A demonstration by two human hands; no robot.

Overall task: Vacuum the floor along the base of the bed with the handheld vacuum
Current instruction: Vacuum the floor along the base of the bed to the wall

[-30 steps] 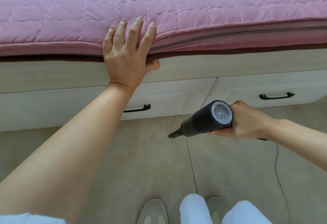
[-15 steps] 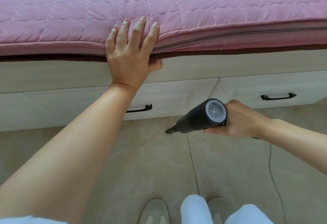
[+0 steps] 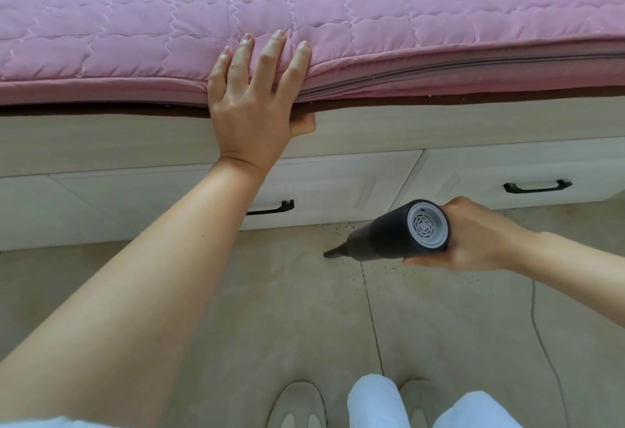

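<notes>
Head view: the handheld vacuum (image 3: 399, 233) is gripped by the curled fingers of the right hand (image 3: 473, 236), its nozzle pointing left at floor (image 3: 270, 309) specks beside the drawers. Straight left hand (image 3: 253, 103) fingers rest on the mattress (image 3: 406, 21). Sweeping is judged underway; remaining crumbs under the grip call for a pass rightward.

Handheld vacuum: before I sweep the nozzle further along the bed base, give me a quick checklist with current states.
1. Grip on the handheld vacuum: right hand wrapped round its body, ok.
2. Nozzle tip low at the floor, pointing left: ok; actual contact cannot tell.
3. Debris left along the drawer base: specks visible, not ok yet.
4. Left hand braced on the mattress edge, fingers flat: ok.
5. Cord trails on the floor behind the right arm, clear of the nozzle: ok.
6. Suction running: cannot tell.
</notes>
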